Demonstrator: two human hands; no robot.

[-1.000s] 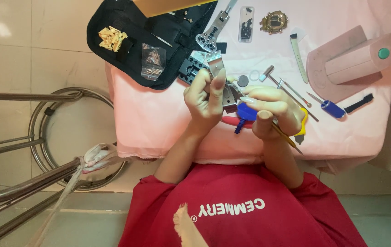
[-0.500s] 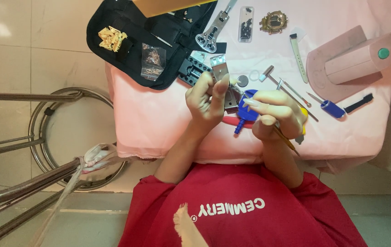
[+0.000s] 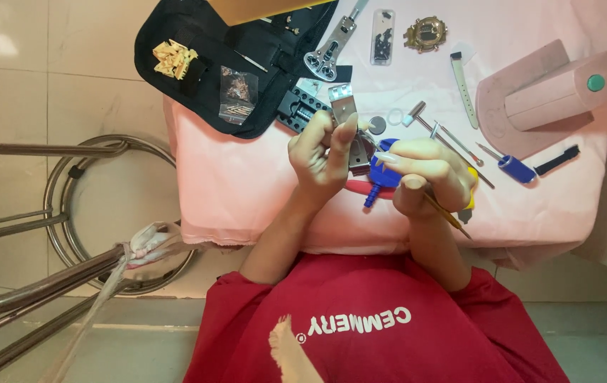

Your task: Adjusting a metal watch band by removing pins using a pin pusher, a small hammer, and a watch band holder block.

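Note:
My left hand (image 3: 324, 152) holds a silver metal watch band (image 3: 344, 106) upright over the pink cloth-covered table (image 3: 246, 191). My right hand (image 3: 427, 174) is closed on a thin tool with a yellowish shaft (image 3: 449, 216), and its tip meets the band close to my left fingers. A blue and red plier-like tool (image 3: 374, 190) lies on the cloth just under both hands. What the tool's tip touches is hidden behind my fingers.
A black tool pouch (image 3: 197, 42) with gold parts sits at the table's far left. Beyond my hands lie a metal case wrench (image 3: 328, 50), a small clear box (image 3: 383, 35), a gold watch case (image 3: 425, 33), a pink block (image 3: 552, 92) and a blue screwdriver (image 3: 512, 169). A metal stool (image 3: 76, 213) stands on the left.
My hands have closed in on each other, and the right hand now covers more of the blue tool. The band stays upright in my left hand.

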